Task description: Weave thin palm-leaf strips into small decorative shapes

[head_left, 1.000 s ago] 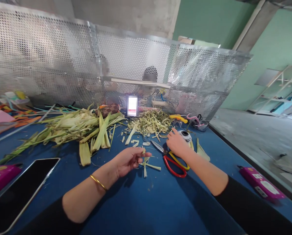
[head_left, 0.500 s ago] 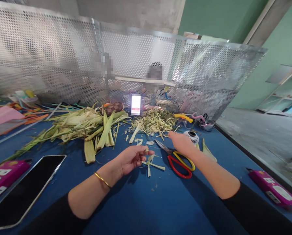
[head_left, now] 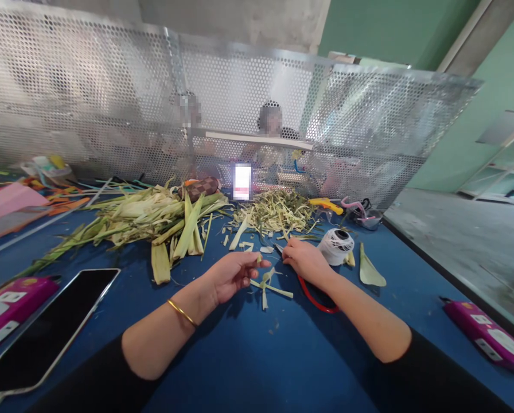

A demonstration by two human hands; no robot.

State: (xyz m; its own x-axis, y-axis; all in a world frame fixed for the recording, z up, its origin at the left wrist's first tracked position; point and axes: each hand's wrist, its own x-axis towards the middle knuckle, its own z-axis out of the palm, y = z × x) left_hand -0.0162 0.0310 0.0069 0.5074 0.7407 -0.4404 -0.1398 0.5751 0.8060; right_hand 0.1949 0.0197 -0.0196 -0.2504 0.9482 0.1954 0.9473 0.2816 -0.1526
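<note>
right hand shifted over scissors, spool exposed

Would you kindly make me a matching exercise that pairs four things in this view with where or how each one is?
1. left hand
2. scissors
3. white thread spool
4. black-screened phone

A. lying beside a purple device
B. partly hidden by the right hand and forearm
C. pinching a small bit of leaf
D. just to the right of the right hand

Pairs: 1-C, 2-B, 3-D, 4-A

Pale green strips, red scissor handle, white thread
</note>
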